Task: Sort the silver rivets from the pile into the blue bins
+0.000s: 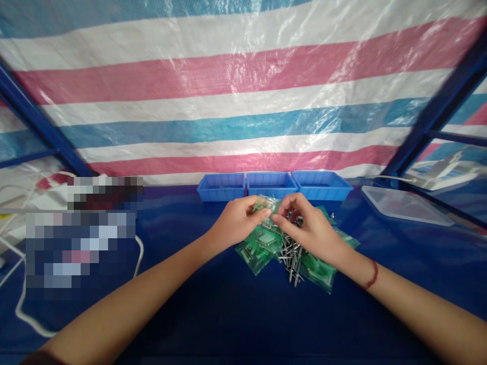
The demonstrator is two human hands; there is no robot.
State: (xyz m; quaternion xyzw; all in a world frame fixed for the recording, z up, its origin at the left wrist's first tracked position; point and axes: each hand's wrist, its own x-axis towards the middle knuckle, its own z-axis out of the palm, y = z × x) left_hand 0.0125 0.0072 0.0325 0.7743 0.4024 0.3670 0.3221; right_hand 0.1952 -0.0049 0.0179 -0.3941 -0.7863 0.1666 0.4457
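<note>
My left hand (242, 219) pinches a small clear plastic zip bag (271, 201) with green on it, over the middle of the table. My right hand (303, 223) is beside it, thumb and fingers curled together at the bag's right edge. What lies between those fingertips is too small to make out. Below both hands is a loose pile of silver metal pieces (292, 256) that look like blind rivets. More green-and-clear plastic bags (258, 251) lie left of the pile, some with pieces inside. Other green bags (319, 268) lie on its right, partly under my right hand.
Three blue plastic bins (222, 188) stand in a row behind the pile. A translucent lid (407, 205) lies at right, near a white power strip (445, 175). White cables (28, 319) run along the left side. Blue frame posts and a striped plastic sheet (228, 76) enclose the table.
</note>
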